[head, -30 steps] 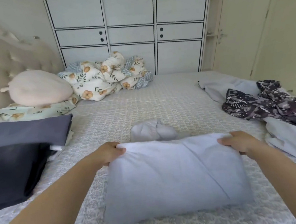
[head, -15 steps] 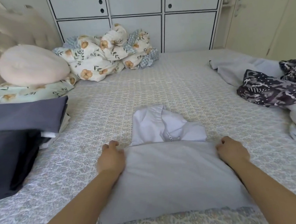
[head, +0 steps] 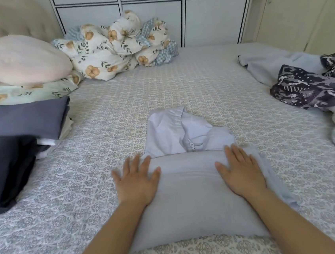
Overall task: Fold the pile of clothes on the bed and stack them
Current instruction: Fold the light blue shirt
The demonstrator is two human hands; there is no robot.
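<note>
Both hands, left point(head: 136, 183) and right point(head: 241, 169), lie flat with fingers spread, gripping nothing, on the folded pale hoodie point(head: 192, 196) mid-bed point(head: 179, 88), its hood point(head: 175, 134) poking out beyond them, folded dark clothes point(head: 13, 126) stacked at left, unfolded clothes point(head: 311, 87) heaped at right.

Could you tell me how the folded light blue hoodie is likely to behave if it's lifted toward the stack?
The light blue hoodie is probably floppy: it creases under the left hand and right hand. Its hood lies loose, so it may dangle. It looks light.
</note>
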